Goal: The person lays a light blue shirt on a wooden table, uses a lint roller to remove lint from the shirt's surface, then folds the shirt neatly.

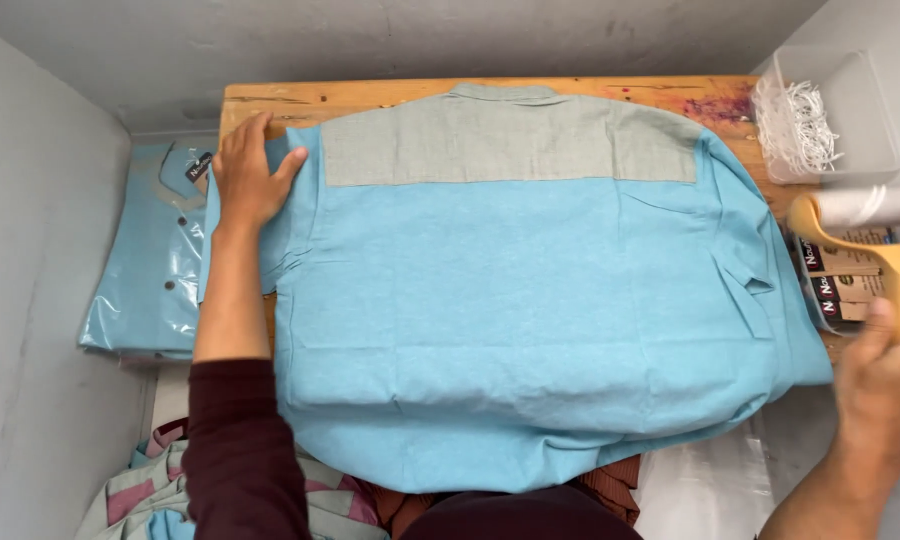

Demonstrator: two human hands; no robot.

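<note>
Hands first: I see the left hand point(248, 172) flat and spread on the left shoulder of the blue shirt point(530, 320), gripping nothing. Right hand point(885, 385) is closed round the handle of a tan lint roller point(865, 235), clear of the cloth. Shirt lies back-up, grey yoke away from me, across the wooden table point(300, 98). Bagged shirt point(150, 270) sits left; clear tub point(850, 110) far right.

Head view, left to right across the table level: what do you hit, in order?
Bagged folded shirt → left hand pressing the shoulder of the blue shirt laid back-up on the wooden table → clear bin of white ties → right hand holding a tan-handled tool.
</note>
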